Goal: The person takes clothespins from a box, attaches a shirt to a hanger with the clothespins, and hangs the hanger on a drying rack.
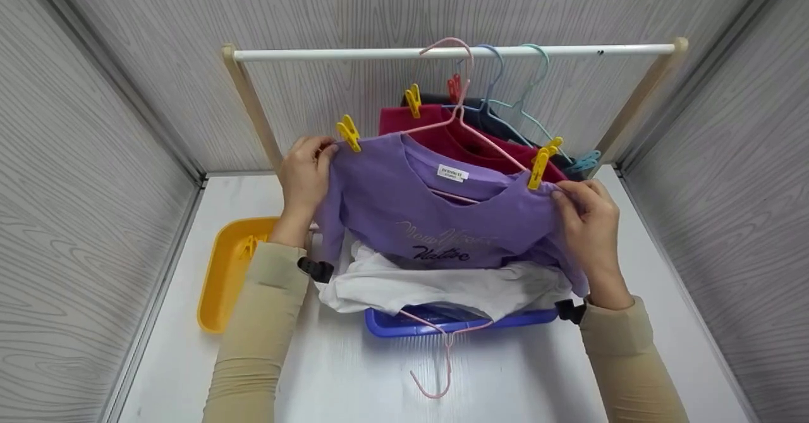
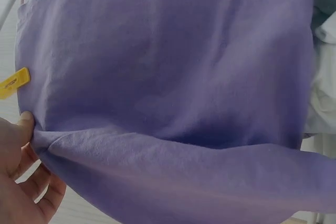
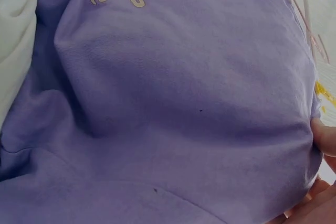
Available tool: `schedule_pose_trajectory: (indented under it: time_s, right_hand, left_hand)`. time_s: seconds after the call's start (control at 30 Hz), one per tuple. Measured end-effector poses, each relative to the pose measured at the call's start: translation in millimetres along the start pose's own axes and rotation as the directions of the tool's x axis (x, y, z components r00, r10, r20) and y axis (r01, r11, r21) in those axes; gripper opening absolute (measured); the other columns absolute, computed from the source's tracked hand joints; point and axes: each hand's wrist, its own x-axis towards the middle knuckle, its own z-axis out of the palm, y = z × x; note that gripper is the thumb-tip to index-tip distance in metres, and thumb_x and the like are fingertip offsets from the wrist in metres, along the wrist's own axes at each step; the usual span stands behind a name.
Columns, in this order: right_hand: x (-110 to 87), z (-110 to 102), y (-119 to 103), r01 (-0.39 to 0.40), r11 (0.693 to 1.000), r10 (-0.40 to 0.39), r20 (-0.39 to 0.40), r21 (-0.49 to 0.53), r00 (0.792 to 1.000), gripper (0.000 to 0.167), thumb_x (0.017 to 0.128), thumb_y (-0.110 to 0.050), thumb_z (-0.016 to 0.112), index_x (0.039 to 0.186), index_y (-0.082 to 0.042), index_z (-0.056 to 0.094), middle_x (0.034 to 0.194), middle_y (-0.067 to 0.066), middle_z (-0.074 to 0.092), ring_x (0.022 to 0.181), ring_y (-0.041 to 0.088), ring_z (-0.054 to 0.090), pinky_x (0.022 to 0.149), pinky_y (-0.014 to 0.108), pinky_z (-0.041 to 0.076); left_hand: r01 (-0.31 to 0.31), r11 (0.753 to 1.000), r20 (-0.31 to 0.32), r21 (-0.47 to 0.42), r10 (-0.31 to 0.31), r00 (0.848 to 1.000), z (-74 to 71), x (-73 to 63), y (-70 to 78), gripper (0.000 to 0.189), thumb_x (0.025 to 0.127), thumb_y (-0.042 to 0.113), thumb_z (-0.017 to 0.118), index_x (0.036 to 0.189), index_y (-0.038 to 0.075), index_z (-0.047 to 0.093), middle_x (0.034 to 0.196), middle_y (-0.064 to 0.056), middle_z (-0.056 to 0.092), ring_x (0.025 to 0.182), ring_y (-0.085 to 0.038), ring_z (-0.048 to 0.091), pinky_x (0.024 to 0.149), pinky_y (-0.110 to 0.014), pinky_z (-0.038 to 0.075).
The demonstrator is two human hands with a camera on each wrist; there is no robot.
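Both hands pinch cloth between thumb and fingers, nearly closed: the left hand (image 1: 306, 170) has one shoulder end of a purple shirt (image 1: 373, 202), the right hand (image 1: 588, 211) the other. The shirt is on a pink hanger (image 1: 493, 147), its hook over the white rail (image 1: 328, 55) near the middle, above the tabletop (image 1: 354, 379). One yellow clothespin (image 1: 348, 134) sits just beside the left hand, another yellow clothespin (image 1: 538, 169) just beside the right.

Doing this well likely means pulling evenly outward, gently enough that neither pin slips, and raising the right side until the shoulders sit level; the sleeves look folded and could be shaken straight.

The shirt's printed front and neckline face the wearer of the head camera, collar toward the rail, lower body dropping toward the tabletop's near edge behind a white garment (image 1: 436, 289). Its shoulder line, the longest visible span, runs left to right roughly along the rail, sloping lower at the right.
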Motion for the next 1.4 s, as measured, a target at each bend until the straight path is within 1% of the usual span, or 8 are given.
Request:
schedule_pose_trajectory:
  time_s: [0.2, 0.47, 0.63, 0.8, 0.9, 1.1, 1.27, 1.4]
  right_hand:
    - [4.1, 0.4, -3.5, -0.020, 1.000, 0.019, -0.020, -0.007, 1.000, 0.010, 0.092, -0.002, 0.066, 0.097, 0.003, 0.073, 0.084, 0.012, 0.059, 0.073, 0.011, 0.046, 0.064, 0.021, 0.034]
    - [4.6, 2.7, -0.7, -0.033, 0.999, 0.033, -0.007, -0.007, 0.999, 0.010, 0.091, 0.000, 0.068, 0.097, 0.004, 0.074, 0.085, 0.014, 0.061, 0.075, 0.011, 0.048, 0.067, 0.022, 0.035]
    - [4.1, 6.4, 2.3, -0.044, 0.998, 0.044, 0.006, -0.042, 0.999, 0.012, 0.090, -0.002, 0.070, 0.098, 0.004, 0.075, 0.085, 0.015, 0.059, 0.075, 0.014, 0.048, 0.065, 0.025, 0.034]
    - [7.9, 10.1, 6.6, -0.015, 0.991, 0.009, -0.046, -0.134, 0.999, 0.013, 0.088, -0.006, 0.073, 0.096, 0.004, 0.076, 0.091, 0.019, 0.055, 0.083, 0.029, 0.048, 0.074, 0.039, 0.034]
    - [8.5, 11.7, 9.0, -0.008, 0.986, -0.005, -0.073, -0.168, 0.997, 0.014, 0.088, -0.004, 0.073, 0.100, 0.002, 0.076, 0.095, 0.021, 0.055, 0.089, 0.035, 0.048, 0.079, 0.045, 0.034]
    - [2.4, 9.7, 10.4, 0.013, 0.985, -0.026, -0.074, -0.170, 0.997, 0.029, 0.087, -0.002, 0.071, 0.117, -0.003, 0.070, 0.102, 0.020, 0.058, 0.096, 0.035, 0.051, 0.082, 0.047, 0.038]
    - [-5.6, 3.4, 8.3, 0.114, 0.979, -0.124, -0.048, -0.167, 0.991, 0.035, 0.088, -0.003, 0.070, 0.122, -0.003, 0.067, 0.112, 0.022, 0.058, 0.104, 0.037, 0.051, 0.087, 0.048, 0.040]
    - [-14.2, -1.0, 4.1, 0.187, 0.970, -0.193, -0.021, -0.156, 0.981, 0.035, 0.086, -0.001, 0.072, 0.120, -0.003, 0.068, 0.115, 0.021, 0.057, 0.107, 0.036, 0.050, 0.088, 0.044, 0.041]
  left_hand:
    - [0.059, 0.998, 0.015, 0.023, -0.060, 0.998, 3.0, 7.6, 6.2, 0.022, 0.097, 0.020, 0.064, 0.103, 0.001, 0.073, 0.096, -0.014, 0.066, 0.086, -0.027, 0.062, 0.077, -0.043, 0.049]
    - [0.084, 0.996, 0.028, 0.010, -0.084, 0.996, 5.8, 9.3, 7.8, 0.021, 0.097, 0.016, 0.064, 0.102, -0.002, 0.073, 0.095, -0.016, 0.066, 0.085, -0.028, 0.061, 0.077, -0.042, 0.049]
    - [0.117, 0.993, 0.101, 0.033, -0.120, 0.988, 6.4, 7.0, 3.5, 0.021, 0.097, 0.014, 0.062, 0.107, -0.002, 0.072, 0.099, -0.017, 0.067, 0.089, -0.028, 0.063, 0.079, -0.041, 0.050]
    - [0.131, 0.991, 0.207, 0.036, -0.136, 0.969, 6.2, 4.7, -0.2, 0.027, 0.096, 0.012, 0.062, 0.119, -0.001, 0.068, 0.111, -0.018, 0.066, 0.100, -0.031, 0.063, 0.087, -0.043, 0.050]
    - [0.123, 0.991, 0.258, 0.052, -0.132, 0.957, 4.6, 0.7, -2.1, 0.030, 0.095, 0.014, 0.063, 0.122, 0.000, 0.066, 0.117, -0.018, 0.064, 0.103, -0.032, 0.062, 0.089, -0.045, 0.049]
    - [0.086, 0.992, 0.337, 0.089, -0.111, 0.935, -1.5, -14.0, -5.1, 0.035, 0.094, 0.017, 0.064, 0.126, 0.002, 0.064, 0.121, -0.017, 0.062, 0.105, -0.033, 0.061, 0.088, -0.047, 0.049]
    - [0.048, 0.989, 0.372, 0.141, -0.098, 0.923, -9.8, -27.2, -6.9, 0.037, 0.094, 0.016, 0.066, 0.129, 0.003, 0.063, 0.124, -0.018, 0.061, 0.112, -0.035, 0.058, 0.091, -0.051, 0.047]
    - [0.021, 0.984, 0.376, 0.175, -0.087, 0.923, -17.1, -37.2, -11.1, 0.038, 0.094, 0.018, 0.066, 0.128, 0.004, 0.063, 0.126, -0.017, 0.060, 0.117, -0.037, 0.056, 0.094, -0.054, 0.046]
